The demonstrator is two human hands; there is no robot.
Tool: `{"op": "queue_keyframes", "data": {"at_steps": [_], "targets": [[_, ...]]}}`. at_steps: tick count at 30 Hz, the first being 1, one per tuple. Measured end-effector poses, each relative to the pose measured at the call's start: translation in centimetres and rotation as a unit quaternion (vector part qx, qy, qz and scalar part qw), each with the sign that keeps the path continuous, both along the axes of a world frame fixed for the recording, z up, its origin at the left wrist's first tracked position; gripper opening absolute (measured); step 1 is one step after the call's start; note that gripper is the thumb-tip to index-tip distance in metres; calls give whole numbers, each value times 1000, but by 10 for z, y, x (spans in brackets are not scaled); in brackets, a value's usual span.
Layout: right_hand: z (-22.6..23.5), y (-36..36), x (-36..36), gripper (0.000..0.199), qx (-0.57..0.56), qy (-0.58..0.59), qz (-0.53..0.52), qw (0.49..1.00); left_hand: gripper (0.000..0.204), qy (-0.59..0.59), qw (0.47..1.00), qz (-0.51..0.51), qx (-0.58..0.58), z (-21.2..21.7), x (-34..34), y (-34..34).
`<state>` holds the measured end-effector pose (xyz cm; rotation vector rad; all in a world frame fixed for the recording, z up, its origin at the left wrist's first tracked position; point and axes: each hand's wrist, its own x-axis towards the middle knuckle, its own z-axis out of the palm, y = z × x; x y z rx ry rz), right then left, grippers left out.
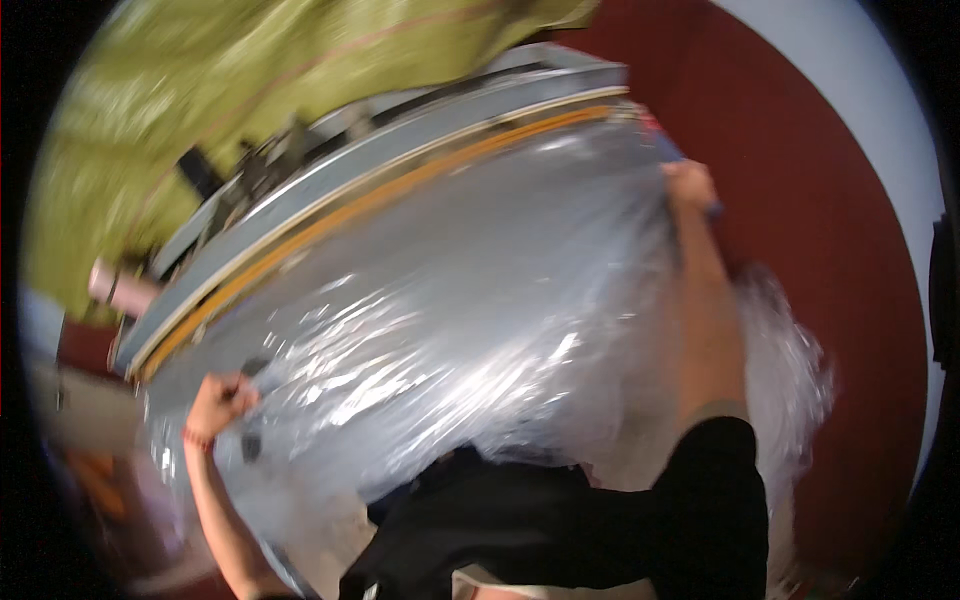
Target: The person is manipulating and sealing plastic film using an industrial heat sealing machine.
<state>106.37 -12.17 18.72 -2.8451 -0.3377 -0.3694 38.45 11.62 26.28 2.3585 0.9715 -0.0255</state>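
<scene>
My left hand has its fingers closed on the near corner of a wide, crinkled sheet of clear shiny plastic film; my right hand (blurred) grips its far edge, stretching it over the grey desk with an orange edge strip.

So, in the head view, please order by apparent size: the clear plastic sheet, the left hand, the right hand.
1. Clear plastic sheet, by far the largest.
2. and 3. Left hand and right hand look alike; the fisheye bending makes ranking them unsure.
</scene>
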Motion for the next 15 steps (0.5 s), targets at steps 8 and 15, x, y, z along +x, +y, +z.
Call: {"op": "queue_keyframes", "data": {"at_steps": [8,15], "targets": [[-27,-33,42,36,62,-79,107,989,10,131,971,64,190,25,-45,25],[-28,-26,33,33,26,-56,102,993,15,-262,777,337,464,21,-52,0]]}}
